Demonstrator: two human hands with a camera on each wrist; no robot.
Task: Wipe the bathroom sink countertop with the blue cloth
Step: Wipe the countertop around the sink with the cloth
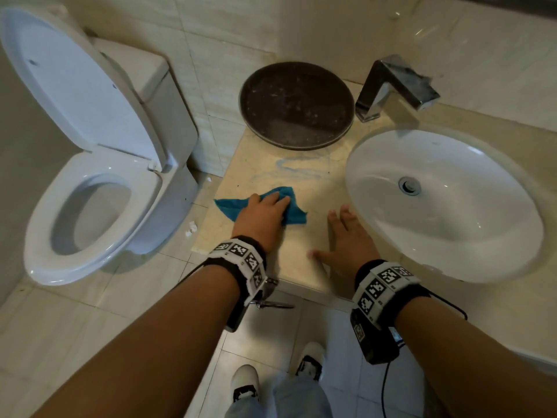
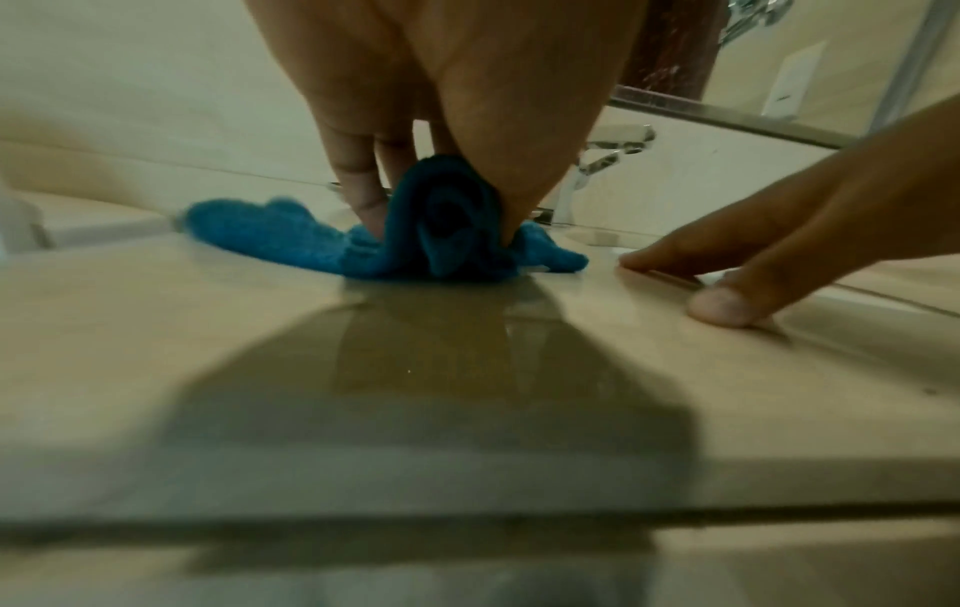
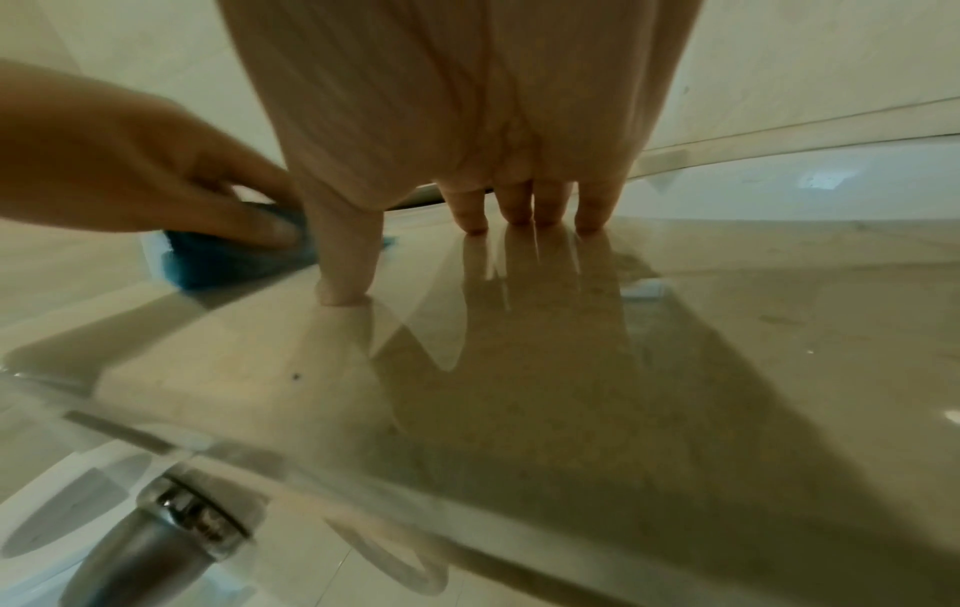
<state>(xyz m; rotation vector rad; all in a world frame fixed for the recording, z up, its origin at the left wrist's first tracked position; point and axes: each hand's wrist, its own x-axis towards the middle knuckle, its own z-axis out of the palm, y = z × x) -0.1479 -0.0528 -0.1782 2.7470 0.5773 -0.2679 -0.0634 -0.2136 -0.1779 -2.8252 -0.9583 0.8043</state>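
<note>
The countertop (image 1: 304, 236), a pale polished slab, is shown with the basin (image 1: 446, 206) sunk into it at 3 o'clock and a toilet (image 1: 90, 164) standing on the floor at 9 o'clock. A dark round tray (image 1: 297, 104) is set at 12 o'clock against the wall, beside the faucet (image 1: 391, 86) at 1 o'clock, so that the near surface is left free for wiping. Bluish streaks (image 1: 289, 167) are seen between tray and cloth, apparently not yet wiped away. The right hand (image 1: 346, 239) is laid at 5 o'clock with fingers straight and spread, only the tips and thumb pressed to the stone; a bracing role is judged likely. The left hand (image 1: 265, 215) is placed at 7 o'clock on the blue cloth (image 1: 294, 211), which is bunched between curled fingers and thumb in the left wrist view, so that a thick pad is pressed down while loose corners trail on the stone.
</note>
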